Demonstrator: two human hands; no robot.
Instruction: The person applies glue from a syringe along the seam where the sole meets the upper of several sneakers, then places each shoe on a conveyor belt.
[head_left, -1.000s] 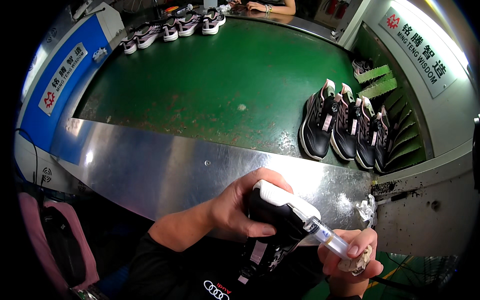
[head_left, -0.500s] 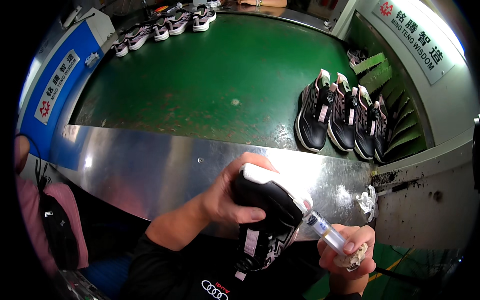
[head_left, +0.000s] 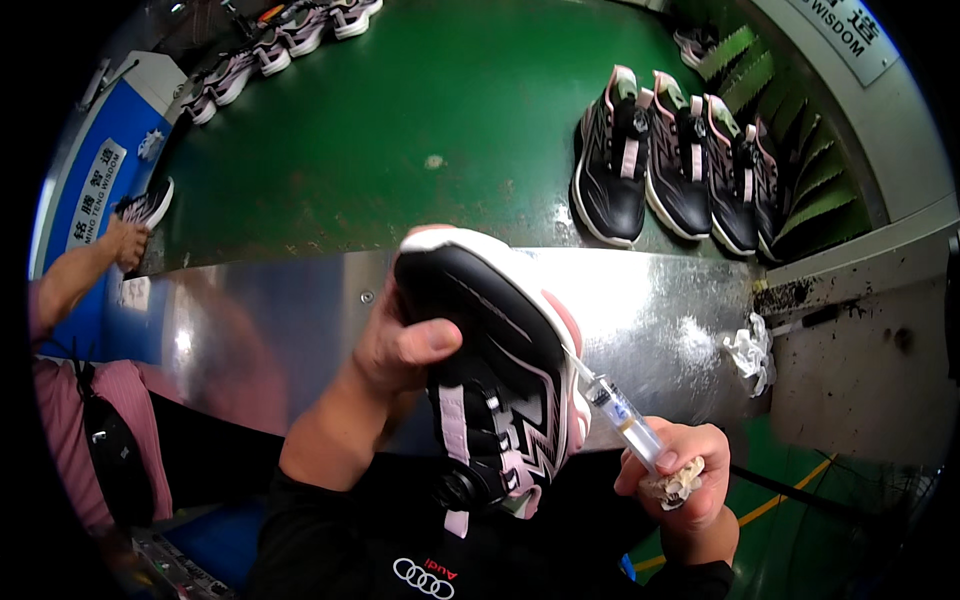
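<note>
My left hand [head_left: 400,335] grips a black and pink sneaker [head_left: 480,330] by its toe end, thumb on the upper and the other fingers hidden behind the white sole. The shoe is tilted, toe pointing away from me, with a round dial and pink strap toward my chest. In my right hand [head_left: 690,470] is a clear syringe [head_left: 627,418] with a thin tip. That tip meets the seam between upper and sole on the shoe's right side. A crumpled whitish wad [head_left: 680,484] is held with the syringe in my right fingers.
Several matching sneakers [head_left: 610,170] stand at the right on a green belt [head_left: 400,130], beside green curtain strips [head_left: 805,180]. More shoes [head_left: 270,55] line its far left. Crumpled white material [head_left: 750,355] lies on the metal ledge [head_left: 280,310]. A co-worker's hand [head_left: 128,245] holds a shoe [head_left: 148,205] at left.
The shoe has turned to show more of its side and moved left and away from me. My syringe has moved along the seam from near the toe. A co-worker's hand with a shoe has appeared.
</note>
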